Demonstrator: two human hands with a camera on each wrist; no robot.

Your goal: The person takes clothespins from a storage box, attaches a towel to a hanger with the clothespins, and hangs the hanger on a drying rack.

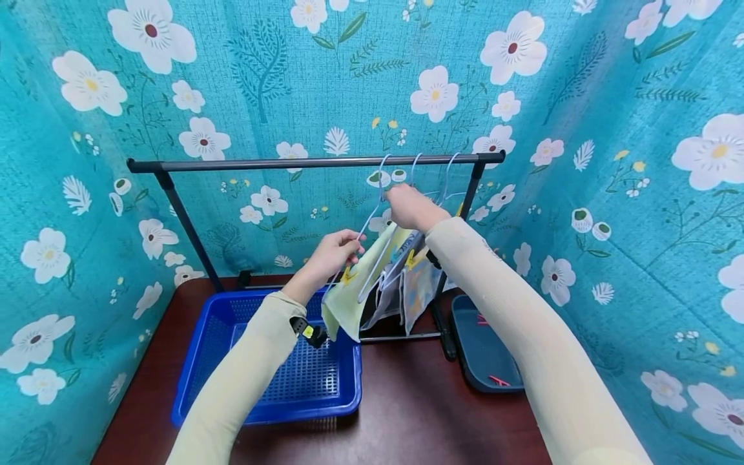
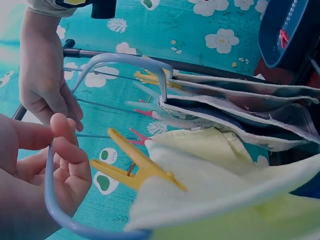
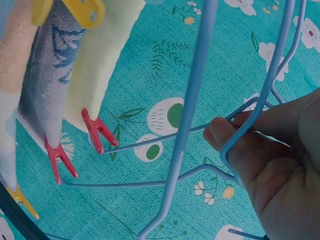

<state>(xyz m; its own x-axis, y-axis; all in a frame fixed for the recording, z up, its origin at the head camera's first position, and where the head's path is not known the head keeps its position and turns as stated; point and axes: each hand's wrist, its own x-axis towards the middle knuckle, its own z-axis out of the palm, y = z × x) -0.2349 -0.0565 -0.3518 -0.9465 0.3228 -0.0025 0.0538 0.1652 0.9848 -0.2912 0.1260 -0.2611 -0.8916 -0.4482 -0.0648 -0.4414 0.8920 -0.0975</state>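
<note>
My left hand (image 1: 336, 253) pinches the sloping side of a light blue wire hanger (image 2: 61, 214). In the head view my right hand (image 1: 411, 205) is higher up, by the hooks; its fingers grip the bent blue wire below the hook in the right wrist view. A pale yellow-green towel (image 1: 349, 303) hangs from this hanger, clipped by a yellow clothespin (image 2: 142, 167) on one side and a red clothespin (image 3: 100, 132) on the other. Behind it, a grey towel (image 3: 50, 80) and a multicoloured towel (image 1: 417, 287) hang on other hangers.
A black rack's top bar (image 1: 261, 165) carries several hanger hooks. On the dark red table (image 1: 430, 400) stand a blue perforated basket (image 1: 267, 413) at left and a dark blue tray (image 1: 485, 349) with red clothespins at right. A floral curtain (image 1: 325, 84) surrounds everything.
</note>
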